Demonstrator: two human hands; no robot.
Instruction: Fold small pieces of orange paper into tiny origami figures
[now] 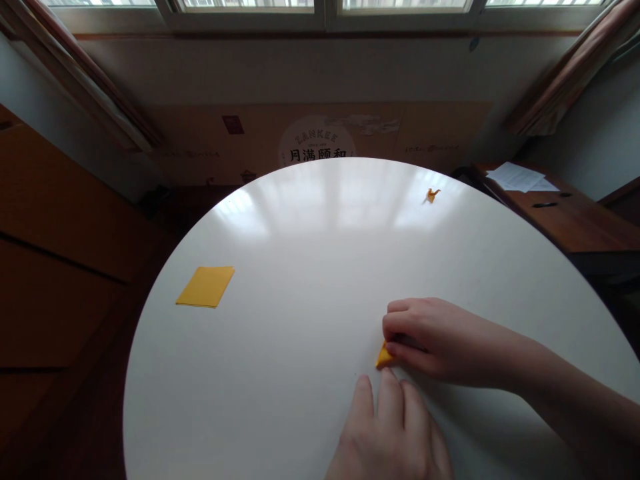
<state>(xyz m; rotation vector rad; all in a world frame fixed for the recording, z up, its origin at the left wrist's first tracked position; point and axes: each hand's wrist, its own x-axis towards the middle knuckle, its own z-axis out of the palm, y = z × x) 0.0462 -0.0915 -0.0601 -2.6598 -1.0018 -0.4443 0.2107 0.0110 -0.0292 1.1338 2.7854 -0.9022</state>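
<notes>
A small folded piece of yellow paper [384, 357] lies on the white table, most of it hidden under my right hand [425, 337]. The fingers and thumb of that hand are closed on it, leaving one pointed corner in sight. Just below, my left hand [393, 430] rests with its fingers stretched out and slightly apart. Its fingertips come close to the paper's lower edge; whether they touch it I cannot tell. Nothing shows in the left hand.
A stack of square yellow paper [206, 287] lies at the left of the round white table [280, 373]. A small folded paper crane [432, 195] stands near the far right edge. Beyond, white sheets [517, 177] lie on a wooden desk [585, 207].
</notes>
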